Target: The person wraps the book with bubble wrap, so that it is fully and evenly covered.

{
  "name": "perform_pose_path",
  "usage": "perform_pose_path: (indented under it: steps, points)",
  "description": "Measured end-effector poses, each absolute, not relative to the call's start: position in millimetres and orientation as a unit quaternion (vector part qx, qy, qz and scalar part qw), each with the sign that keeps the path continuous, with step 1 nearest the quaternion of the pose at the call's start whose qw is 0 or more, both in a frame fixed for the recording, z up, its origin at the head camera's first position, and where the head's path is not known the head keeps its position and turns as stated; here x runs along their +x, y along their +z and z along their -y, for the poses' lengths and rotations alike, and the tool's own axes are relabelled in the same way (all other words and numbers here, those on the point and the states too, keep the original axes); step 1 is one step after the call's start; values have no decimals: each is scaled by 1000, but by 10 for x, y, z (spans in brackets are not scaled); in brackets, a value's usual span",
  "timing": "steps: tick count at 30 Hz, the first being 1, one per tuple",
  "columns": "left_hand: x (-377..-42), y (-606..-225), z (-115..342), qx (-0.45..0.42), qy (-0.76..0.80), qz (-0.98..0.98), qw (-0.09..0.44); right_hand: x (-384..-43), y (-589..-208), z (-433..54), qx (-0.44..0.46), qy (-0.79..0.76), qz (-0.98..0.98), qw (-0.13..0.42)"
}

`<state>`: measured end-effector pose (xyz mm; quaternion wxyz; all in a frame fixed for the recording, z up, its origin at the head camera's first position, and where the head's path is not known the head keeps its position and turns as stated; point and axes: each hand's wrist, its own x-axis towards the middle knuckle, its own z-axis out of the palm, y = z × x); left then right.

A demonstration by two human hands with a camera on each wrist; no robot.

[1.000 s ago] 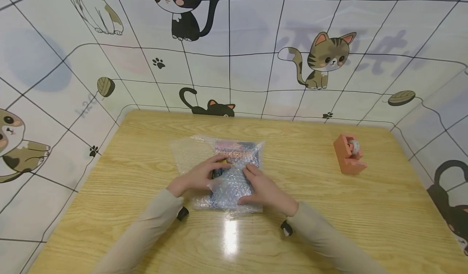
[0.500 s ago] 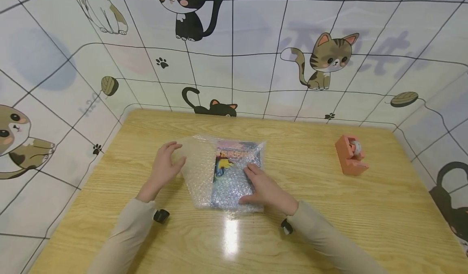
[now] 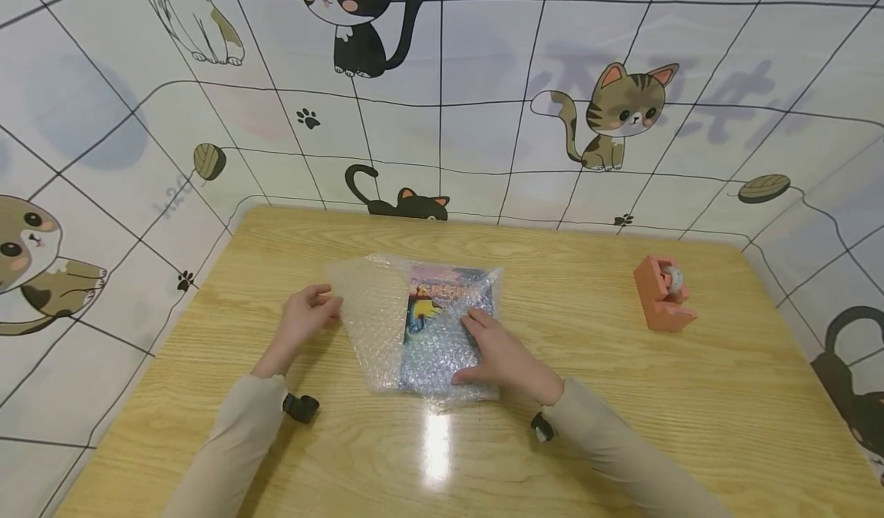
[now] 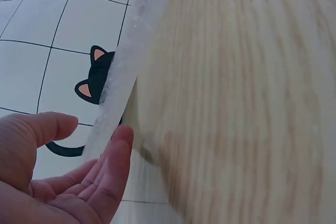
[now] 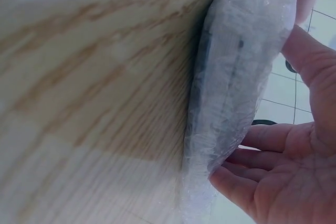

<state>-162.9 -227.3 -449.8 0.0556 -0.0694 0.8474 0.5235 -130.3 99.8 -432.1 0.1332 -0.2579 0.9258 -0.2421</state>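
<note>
1. Sleeves: beige, on both forearms, left sleeve (image 3: 228, 441) and right sleeve (image 3: 615, 441), running up to the wrists. Bright light reflection (image 3: 435, 449) on the surface between them.
2. Wrist cameras: black left unit (image 3: 301, 408) just below the left hand, right unit (image 3: 542, 427) just below the right hand.
3. Right hand (image 3: 507, 361): not clenched; fingers extended and thumb spread, resting on the right part of the wrapped book.
4. Left hand (image 3: 304, 318): not clenched, at the wrap's left edge. Wrist view has that edge between thumb and fingers: fingertips at the edge, thumb apart from it. No pinch visible; can't tell if the fingertips bear any load.
5. Bubble wrap (image 3: 373, 326): bare panel reaches from the left hand to the book; the rest lies over the book, under the right hand.
6. Illustrated book (image 3: 423, 307): flat between the hands, left side well apart from the left hand. Yellow figure on the cover; detail blurs through the wrap beside the right hand.
7. Surface (image 3: 691, 395): wood-grain, under everything.
8. Tape dispenser (image 3: 659, 303): coral pink, roll fitted, well apart to the right of the right hand.
9. Cat-print backdrop (image 3: 483, 57): white with black grid lines, beyond both hands.
</note>
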Motion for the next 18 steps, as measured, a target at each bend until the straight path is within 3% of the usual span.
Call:
perform_pose_path:
  steps: [6, 18]
  points:
    - [-1659, -4448, 2167, -69, 579, -809, 74, -1300, -4306, -997, -254, -239, -927, 137]
    - [-1680, -4157, 1785, -2, 591, -805, 44, -1301, -4294, -993, -253, -241, -926, 143]
